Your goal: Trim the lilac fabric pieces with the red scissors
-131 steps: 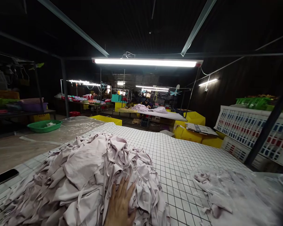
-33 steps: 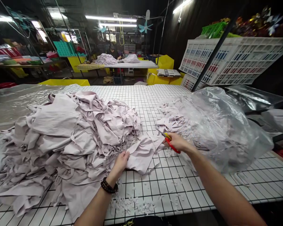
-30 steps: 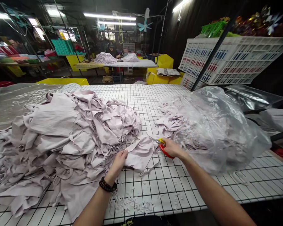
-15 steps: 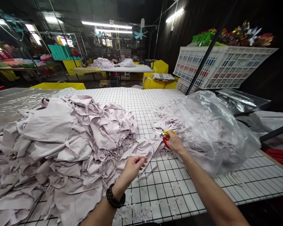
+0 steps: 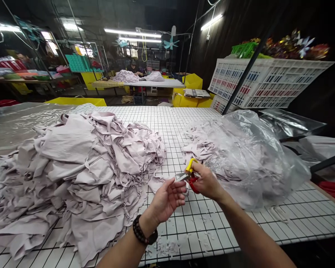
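Note:
My right hand (image 5: 209, 183) is closed round a pair of scissors (image 5: 188, 174) with yellow and red handles, blades pointing left. My left hand (image 5: 167, 198), a dark bead bracelet on its wrist, is raised just left of the blades with its fingers curled; its fingertips pinch something small and pale beside the blade tips that I cannot make out. Both hands hover above the white gridded table (image 5: 240, 230). A big heap of pale lilac fabric pieces (image 5: 86, 167) lies to the left. One loose piece (image 5: 156, 183) rests at the heap's edge under my left hand.
A clear plastic bag (image 5: 248, 156) holding more lilac pieces sits on the right. Small cut scraps (image 5: 167, 247) litter the table's near edge. White crates (image 5: 268, 83) stand at the back right, yellow bins (image 5: 75, 101) behind the table. Another person (image 5: 133, 67) works at a far table.
My left hand has let go of the fabric piece and risen toward the scissors. My right hand has drawn the scissors back from the bag to meet it above the table.

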`<state>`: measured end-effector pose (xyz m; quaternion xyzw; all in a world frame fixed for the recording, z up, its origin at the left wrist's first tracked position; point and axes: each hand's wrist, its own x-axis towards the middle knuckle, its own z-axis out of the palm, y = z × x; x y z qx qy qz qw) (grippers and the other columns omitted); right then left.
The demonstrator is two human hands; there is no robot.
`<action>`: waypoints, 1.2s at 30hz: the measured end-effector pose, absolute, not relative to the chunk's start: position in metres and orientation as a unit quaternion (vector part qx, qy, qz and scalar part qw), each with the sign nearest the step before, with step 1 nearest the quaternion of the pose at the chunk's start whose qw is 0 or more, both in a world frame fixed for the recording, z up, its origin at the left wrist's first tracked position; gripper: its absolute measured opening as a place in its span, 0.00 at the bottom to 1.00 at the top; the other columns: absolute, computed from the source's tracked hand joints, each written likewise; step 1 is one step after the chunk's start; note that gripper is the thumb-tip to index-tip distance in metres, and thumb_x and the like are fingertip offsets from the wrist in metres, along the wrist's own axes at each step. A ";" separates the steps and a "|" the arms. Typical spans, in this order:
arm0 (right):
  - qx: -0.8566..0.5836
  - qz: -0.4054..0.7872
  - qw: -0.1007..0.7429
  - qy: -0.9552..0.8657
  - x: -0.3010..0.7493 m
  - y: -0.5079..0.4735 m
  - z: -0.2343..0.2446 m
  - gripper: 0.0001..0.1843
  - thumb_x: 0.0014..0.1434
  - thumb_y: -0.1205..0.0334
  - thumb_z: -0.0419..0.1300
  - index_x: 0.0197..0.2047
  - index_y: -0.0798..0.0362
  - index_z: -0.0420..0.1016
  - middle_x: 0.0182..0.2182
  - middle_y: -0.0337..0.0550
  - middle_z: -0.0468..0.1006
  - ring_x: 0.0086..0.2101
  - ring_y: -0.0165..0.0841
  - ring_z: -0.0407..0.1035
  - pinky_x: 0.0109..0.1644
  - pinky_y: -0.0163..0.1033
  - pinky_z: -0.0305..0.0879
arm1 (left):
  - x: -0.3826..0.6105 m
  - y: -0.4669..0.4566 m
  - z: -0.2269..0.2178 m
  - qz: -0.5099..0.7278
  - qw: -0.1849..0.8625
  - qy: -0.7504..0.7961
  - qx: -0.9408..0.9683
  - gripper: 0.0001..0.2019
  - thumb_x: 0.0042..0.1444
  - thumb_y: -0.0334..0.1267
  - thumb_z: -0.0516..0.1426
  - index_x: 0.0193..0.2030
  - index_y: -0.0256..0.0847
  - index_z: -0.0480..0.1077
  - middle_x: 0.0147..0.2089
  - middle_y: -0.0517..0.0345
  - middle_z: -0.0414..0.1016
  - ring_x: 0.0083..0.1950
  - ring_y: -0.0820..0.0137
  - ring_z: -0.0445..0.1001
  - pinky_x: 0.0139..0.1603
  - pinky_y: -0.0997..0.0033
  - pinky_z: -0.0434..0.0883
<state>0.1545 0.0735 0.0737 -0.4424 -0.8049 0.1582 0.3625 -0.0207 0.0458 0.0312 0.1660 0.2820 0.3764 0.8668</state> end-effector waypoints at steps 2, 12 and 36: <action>-0.404 0.047 0.353 -0.843 0.152 0.072 0.073 0.06 0.55 0.68 0.55 0.27 0.51 0.62 0.23 0.38 0.66 0.26 0.31 0.60 0.34 0.38 0.59 | -0.024 0.049 0.037 0.350 0.893 0.250 0.133 0.20 0.59 0.48 0.52 0.42 0.30 0.72 0.33 0.50 0.76 0.26 0.73 0.73 0.27 0.74 0.72; -0.333 -0.128 0.255 -0.899 0.150 0.036 0.082 0.08 0.61 0.68 0.52 0.31 0.51 0.69 0.28 0.44 0.73 0.30 0.36 0.64 0.39 0.43 0.57 | -0.016 0.063 0.038 0.473 0.832 0.260 0.129 0.10 0.60 0.39 0.55 0.42 0.34 0.69 0.39 0.51 0.76 0.34 0.71 0.75 0.38 0.71 0.73; -0.485 0.323 0.451 -0.676 0.121 0.086 0.047 0.09 0.54 0.56 0.61 0.31 0.50 0.66 0.28 0.37 0.69 0.27 0.29 0.61 0.33 0.34 0.61 | -0.076 0.042 0.043 0.320 0.854 0.316 0.263 0.15 0.57 0.42 0.58 0.44 0.30 0.71 0.34 0.50 0.73 0.18 0.87 0.48 0.17 0.84 0.47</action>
